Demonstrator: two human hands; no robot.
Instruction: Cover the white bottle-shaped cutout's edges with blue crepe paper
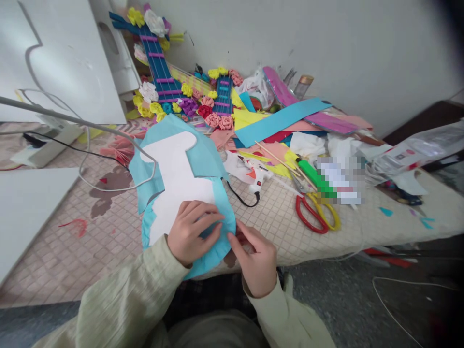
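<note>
A white guitar-shaped cutout [170,179] lies on a larger sheet of light blue crepe paper [206,263], whose lower edge is folded in wrinkles over the rim. My left hand [195,231] rests on the cutout's lower part, fingers bent, thumb and forefinger apart, their tips touching the blue paper. At the right edge, my right hand [256,258] pinches the paper border between thumb and forefinger. The upper blue paper stands loose around the cutout's neck. A hot glue gun [256,178] sits just beyond, to the right.
Red-and-yellow scissors [315,212] and a green tool [315,176] lie to the right. Two decorated blue paper guitars [159,67] with paper flowers lean at the back. A grey cable [108,129] crosses above the left side. A plastic bottle [420,145] lies far right.
</note>
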